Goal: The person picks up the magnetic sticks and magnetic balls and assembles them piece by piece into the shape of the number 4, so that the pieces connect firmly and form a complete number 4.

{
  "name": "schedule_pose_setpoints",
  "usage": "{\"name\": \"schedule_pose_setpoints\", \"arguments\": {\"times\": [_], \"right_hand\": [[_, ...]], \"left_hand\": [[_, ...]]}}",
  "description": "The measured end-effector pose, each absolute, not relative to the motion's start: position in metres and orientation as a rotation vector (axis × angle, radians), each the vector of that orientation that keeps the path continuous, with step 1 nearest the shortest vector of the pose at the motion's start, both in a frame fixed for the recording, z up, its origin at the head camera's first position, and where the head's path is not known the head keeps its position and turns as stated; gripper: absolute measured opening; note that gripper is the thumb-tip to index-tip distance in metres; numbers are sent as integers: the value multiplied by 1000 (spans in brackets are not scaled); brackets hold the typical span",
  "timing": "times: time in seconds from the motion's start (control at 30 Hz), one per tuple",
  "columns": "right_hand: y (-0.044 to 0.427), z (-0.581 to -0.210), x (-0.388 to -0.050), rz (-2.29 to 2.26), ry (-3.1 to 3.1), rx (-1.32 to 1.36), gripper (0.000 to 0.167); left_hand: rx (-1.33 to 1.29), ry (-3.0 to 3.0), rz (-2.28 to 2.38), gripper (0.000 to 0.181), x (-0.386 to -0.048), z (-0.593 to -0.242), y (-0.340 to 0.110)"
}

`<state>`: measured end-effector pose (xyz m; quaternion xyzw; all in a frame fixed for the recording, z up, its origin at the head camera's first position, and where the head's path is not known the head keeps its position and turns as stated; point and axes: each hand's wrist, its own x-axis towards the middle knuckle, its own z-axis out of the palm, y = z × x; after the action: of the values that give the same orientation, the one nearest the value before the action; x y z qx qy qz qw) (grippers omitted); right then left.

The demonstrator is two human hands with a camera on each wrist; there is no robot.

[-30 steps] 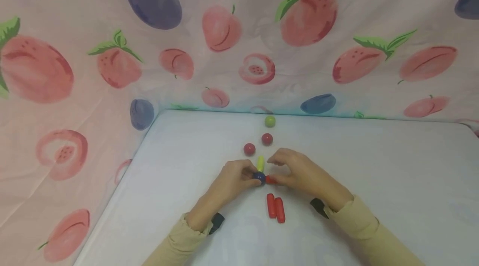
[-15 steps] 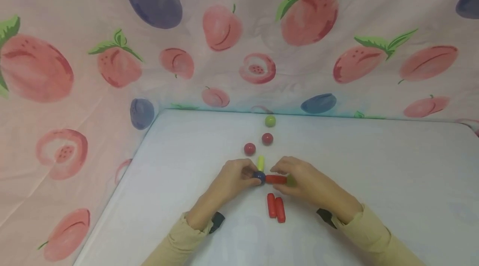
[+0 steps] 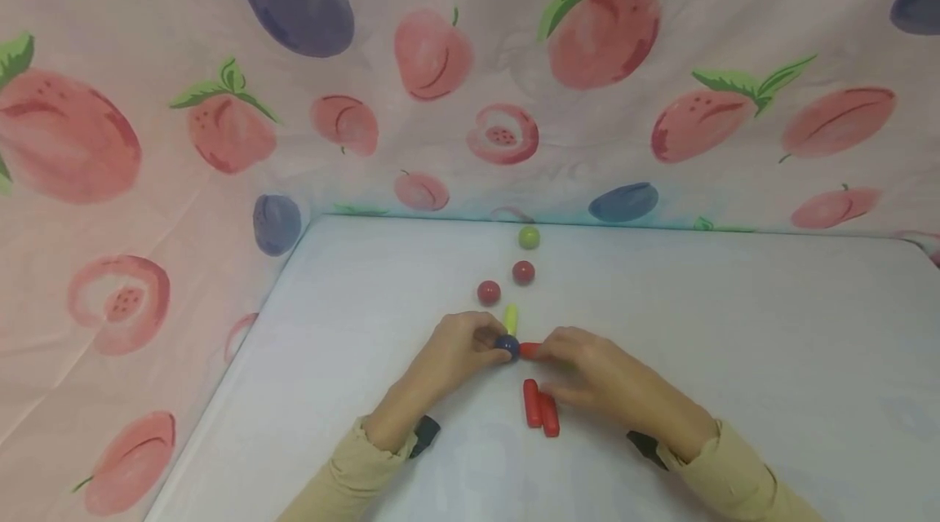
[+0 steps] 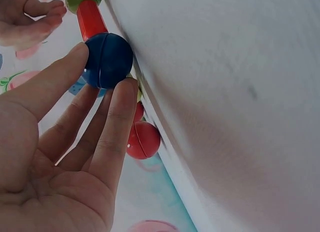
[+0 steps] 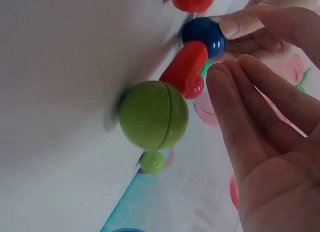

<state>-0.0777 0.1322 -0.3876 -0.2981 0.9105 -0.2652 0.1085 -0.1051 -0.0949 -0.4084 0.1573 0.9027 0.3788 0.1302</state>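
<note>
My left hand (image 3: 458, 349) pinches a blue ball (image 4: 107, 61) between thumb and fingers. From that ball a red rod (image 5: 185, 69) leads to a green ball (image 5: 152, 116), which the right hand hides in the head view. A yellow rod (image 3: 511, 318) extends from the blue ball's far side. My right hand (image 3: 605, 375) hovers over the green end with its fingers extended, gripping nothing. In the head view its thumb overlaps the top of a loose red rod (image 3: 549, 416); whether they touch I cannot tell. Another loose red rod (image 3: 532, 403) lies alongside.
Beyond the hands, two red balls (image 3: 489, 292) and a green ball (image 3: 529, 237) rest on the white table (image 3: 720, 310). A fruit-patterned cloth (image 3: 507, 57) rises behind the table and along its left side.
My right hand first drew right along the red rod, uncovering it, then came nearer, its thumb now by the loose rods. The left hand has stayed on the blue ball.
</note>
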Motion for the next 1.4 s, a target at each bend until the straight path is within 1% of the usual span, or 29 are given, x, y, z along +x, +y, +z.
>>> {"name": "schedule_pose_setpoints", "arguments": {"times": [0.17,0.33,0.53,0.83,1.17,1.4], "right_hand": [[130,-388,-72,-721,2667,-839,32],[131,-392,-66,-674,2704,-899,29],[134,-398,-62,-643,2683,-907,27],[138,-403,-58,-647,2669,-961,32],[139,-404,-56,-618,2665,-950,40],[140,-407,-56,-637,2671,-988,37]], "left_hand": [[447,2620,1108,26,-105,-409,-95],[445,2624,1104,26,-105,-408,-94],[448,2624,1100,26,-106,-407,-94],[431,2627,1094,25,-105,-407,-94],[425,2626,1084,26,-105,-408,-93],[430,2626,1094,25,-105,-408,-94]]}}
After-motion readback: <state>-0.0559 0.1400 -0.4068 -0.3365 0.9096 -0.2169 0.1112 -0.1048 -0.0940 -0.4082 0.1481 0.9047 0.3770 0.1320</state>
